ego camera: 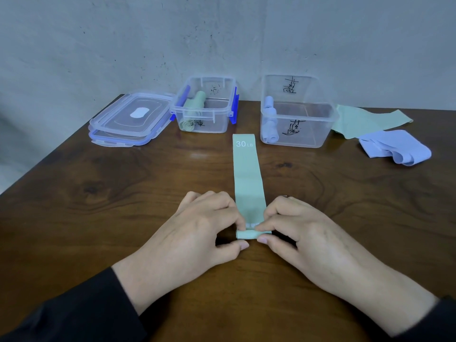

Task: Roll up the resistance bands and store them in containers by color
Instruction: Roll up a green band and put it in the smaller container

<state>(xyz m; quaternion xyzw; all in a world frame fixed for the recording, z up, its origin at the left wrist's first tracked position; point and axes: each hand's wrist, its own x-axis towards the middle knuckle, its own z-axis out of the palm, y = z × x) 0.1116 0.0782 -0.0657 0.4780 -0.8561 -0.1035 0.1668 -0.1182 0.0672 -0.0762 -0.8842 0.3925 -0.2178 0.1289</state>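
L hand (197,225) palm down, fingers pinch near end of green band (249,178) | R hand (301,228) same, fingers pinch small roll | band flat on counter (98,193), runs to 12 o'clock betw 2 clear boxes

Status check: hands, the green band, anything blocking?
Both hands, left and right, pinch the near end of the green band, first fold started. Rest lies flat toward the green container. Nothing in the way.
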